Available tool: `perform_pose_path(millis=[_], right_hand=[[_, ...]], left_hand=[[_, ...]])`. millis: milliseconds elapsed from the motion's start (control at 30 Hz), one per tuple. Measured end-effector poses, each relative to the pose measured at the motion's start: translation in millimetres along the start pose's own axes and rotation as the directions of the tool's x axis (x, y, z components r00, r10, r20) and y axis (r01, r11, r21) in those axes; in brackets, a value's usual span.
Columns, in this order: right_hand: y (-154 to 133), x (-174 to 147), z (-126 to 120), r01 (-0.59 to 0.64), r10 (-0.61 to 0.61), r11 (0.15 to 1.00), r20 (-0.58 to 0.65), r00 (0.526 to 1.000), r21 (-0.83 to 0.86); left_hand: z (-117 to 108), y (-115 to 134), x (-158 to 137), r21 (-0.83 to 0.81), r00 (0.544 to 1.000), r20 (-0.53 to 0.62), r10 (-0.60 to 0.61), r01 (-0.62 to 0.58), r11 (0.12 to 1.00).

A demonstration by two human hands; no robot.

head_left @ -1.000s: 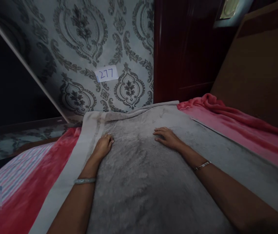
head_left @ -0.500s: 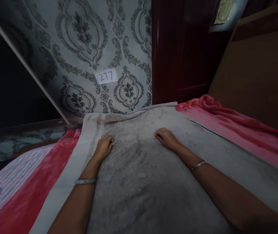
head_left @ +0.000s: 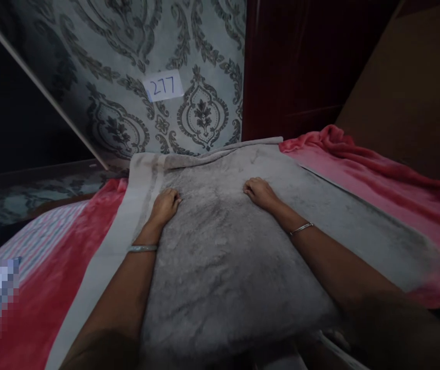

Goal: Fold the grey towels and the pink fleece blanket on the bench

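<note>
A grey plush blanket lies spread in front of me, with a pale border down its left side. My left hand rests on it near that border, its fingers curled into the pile and closed on the fabric. My right hand is at about the same distance, further right, also closed with curled fingers on the blanket. The fingertips of both hands are partly hidden. Each wrist wears a bracelet.
Beneath and beside the blanket is red and pink plush bedding. Striped cloth shows at left. Behind stand a patterned wall with a paper label marked 277, a dark red panel and a brown board.
The view has tipped downward, so everything sits higher and the blanket's near edge now shows. Both hands stay at about the same spots on the blanket, still curled.
</note>
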State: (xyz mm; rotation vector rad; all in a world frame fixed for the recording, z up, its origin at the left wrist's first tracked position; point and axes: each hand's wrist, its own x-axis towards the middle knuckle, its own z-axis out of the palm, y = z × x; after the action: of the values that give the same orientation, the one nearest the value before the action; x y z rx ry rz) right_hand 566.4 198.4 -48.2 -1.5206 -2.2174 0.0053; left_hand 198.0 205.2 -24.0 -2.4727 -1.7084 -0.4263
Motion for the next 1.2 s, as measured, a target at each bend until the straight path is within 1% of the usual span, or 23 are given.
perform_pose_path(millis=[167,300,400,500,633,700,767,900,967,1033,1100,1200], right_hand=[[-9,-2,-4,-0.068,0.073,0.994,0.056,0.996,-0.087],[-17,-4,-9,-0.114,0.127,0.985,0.091,0.988,-0.129],[-23,-6,-13,-0.139,0.153,0.980,0.094,0.984,-0.144],[-30,-12,-16,-0.161,0.177,0.975,0.094,0.980,-0.151],[-39,-32,-12,-0.171,0.188,0.973,0.105,0.977,-0.154],[-44,-50,-8,-0.141,0.164,0.976,0.134,0.977,-0.163],[-50,-75,-7,-0.078,0.108,0.983,0.177,0.978,-0.168],[-68,-141,-12,0.104,-0.075,0.987,0.221,0.972,-0.124],[-80,-177,-17,0.176,-0.154,0.980,0.205,0.967,-0.095],[-92,-208,-23,0.210,-0.195,0.975,0.167,0.967,-0.078],[-102,-232,-26,0.208,-0.199,0.975,0.111,0.974,-0.073],[-113,-254,-27,0.173,-0.170,0.982,0.036,0.985,-0.077]], left_hand=[[-5,10,-9,0.027,0.996,0.090,-0.025,0.023,0.999],[-16,11,-33,0.010,0.984,0.176,-0.012,0.011,1.000],[-25,17,-67,0.044,0.971,0.231,-0.061,0.052,0.998],[-31,32,-115,0.101,0.960,0.249,-0.128,0.106,0.989],[-31,59,-184,0.115,0.983,0.147,-0.110,0.093,0.989],[-31,69,-213,0.098,0.991,0.096,-0.096,0.087,0.991],[-33,76,-236,0.068,0.994,0.059,-0.096,0.092,0.993],[-37,86,-267,0.016,0.992,-0.030,-0.124,0.124,0.992],[-37,92,-278,-0.001,0.990,-0.077,-0.122,0.122,0.992],[-36,98,-287,-0.007,0.988,-0.114,-0.102,0.101,0.995],[-36,104,-295,-0.002,0.987,-0.143,-0.075,0.076,0.997],[-35,115,-301,0.010,0.981,-0.190,-0.037,0.040,0.999]])
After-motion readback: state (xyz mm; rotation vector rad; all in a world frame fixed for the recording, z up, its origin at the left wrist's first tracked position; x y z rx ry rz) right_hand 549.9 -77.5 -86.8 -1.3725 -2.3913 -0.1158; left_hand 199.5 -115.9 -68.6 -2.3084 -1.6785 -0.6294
